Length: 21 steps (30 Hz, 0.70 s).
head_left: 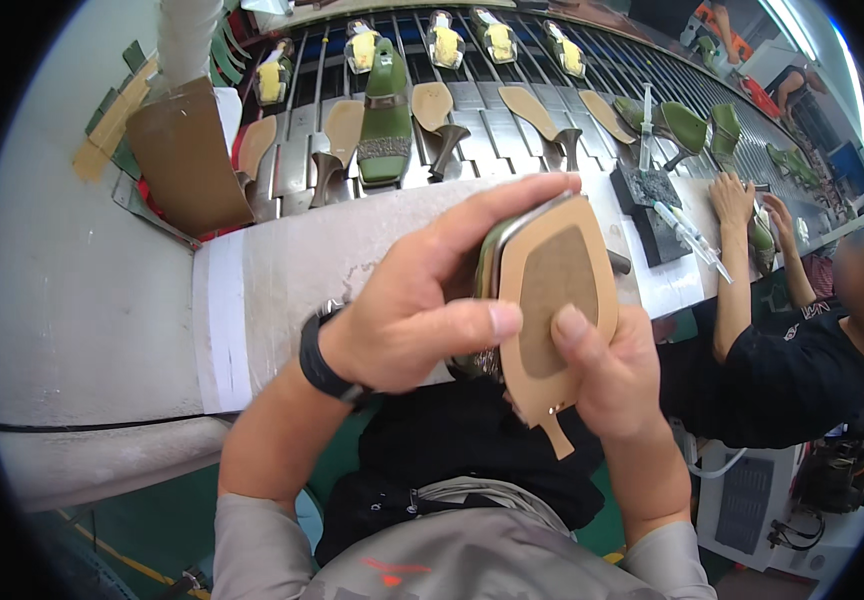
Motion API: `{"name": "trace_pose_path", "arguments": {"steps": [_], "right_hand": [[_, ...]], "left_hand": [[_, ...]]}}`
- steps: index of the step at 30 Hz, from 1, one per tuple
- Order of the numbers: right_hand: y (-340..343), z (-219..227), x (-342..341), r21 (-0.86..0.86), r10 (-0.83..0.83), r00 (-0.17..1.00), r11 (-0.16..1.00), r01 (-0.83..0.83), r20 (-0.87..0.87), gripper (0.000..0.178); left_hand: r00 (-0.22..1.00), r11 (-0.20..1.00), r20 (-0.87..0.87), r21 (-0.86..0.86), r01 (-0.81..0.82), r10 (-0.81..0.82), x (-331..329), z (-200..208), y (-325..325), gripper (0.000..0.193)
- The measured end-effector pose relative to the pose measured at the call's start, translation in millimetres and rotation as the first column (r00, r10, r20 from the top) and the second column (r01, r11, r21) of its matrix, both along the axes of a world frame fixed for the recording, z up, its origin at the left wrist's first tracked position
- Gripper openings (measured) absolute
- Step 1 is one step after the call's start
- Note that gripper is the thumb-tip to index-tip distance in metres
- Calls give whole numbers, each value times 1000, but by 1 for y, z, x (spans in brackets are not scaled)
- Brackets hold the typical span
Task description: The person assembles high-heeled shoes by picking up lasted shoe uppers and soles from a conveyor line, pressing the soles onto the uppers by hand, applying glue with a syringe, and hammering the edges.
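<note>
Both my hands hold one green sandal, its tan sole [600,245] turned up toward me with a darker brown patch in the middle. My left hand [422,290] wraps the toe end, fingers over the far edge and thumb on the sole. Pressed on the lower part of that patch is the thumb of my right hand [612,375], whose fingers are hidden beneath. A narrow tan tail sticks out at the sole's lower end. Green upper and glittery trim show along the left side. Behind the hands, a finished-looking green sandal [385,135] lies on the conveyor.
Tan soles [342,127] with brown heels and several yellow-stuffed shoes [445,40] line the metal-slat conveyor [297,175]. Syringes [687,235] lie by a dark block [642,190] on the pale bench [292,270]. A brown board [182,155] stands left. At right, a co-worker [782,370] handles another green shoe.
</note>
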State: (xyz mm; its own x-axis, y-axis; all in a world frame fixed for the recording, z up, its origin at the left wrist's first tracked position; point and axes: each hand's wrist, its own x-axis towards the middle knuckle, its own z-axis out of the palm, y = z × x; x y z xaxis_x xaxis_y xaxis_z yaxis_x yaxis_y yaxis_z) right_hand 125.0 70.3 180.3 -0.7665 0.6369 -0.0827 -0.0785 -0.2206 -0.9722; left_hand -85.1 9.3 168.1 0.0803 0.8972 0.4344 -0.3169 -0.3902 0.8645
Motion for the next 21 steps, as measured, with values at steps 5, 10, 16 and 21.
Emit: {"name": "trace_pose_path", "arguments": {"steps": [5, 10, 16, 21], "right_hand": [[-29, -28, 19, 277, -37, 990, 958, 73, -135, 37], [-52, -23, 12, 568, 59, 994, 823, 4, -92, 37], [-58, -13, -2, 665, 157, 987, 739, -103, -21, 21], [-63, -19, -22, 633, 179, 977, 771, -64, -119, 20]], "left_hand": [[945, 962, -180, 50, -269, 274, 16, 5, -44, 63], [934, 936, -68, -7, -353, 351, 28, 9, -85, 43], [809, 814, -188, -67, -577, 557, 31, 23, -108, 25], [709, 696, -148, -139, -705, 689, 25, 31, -108, 9]]}}
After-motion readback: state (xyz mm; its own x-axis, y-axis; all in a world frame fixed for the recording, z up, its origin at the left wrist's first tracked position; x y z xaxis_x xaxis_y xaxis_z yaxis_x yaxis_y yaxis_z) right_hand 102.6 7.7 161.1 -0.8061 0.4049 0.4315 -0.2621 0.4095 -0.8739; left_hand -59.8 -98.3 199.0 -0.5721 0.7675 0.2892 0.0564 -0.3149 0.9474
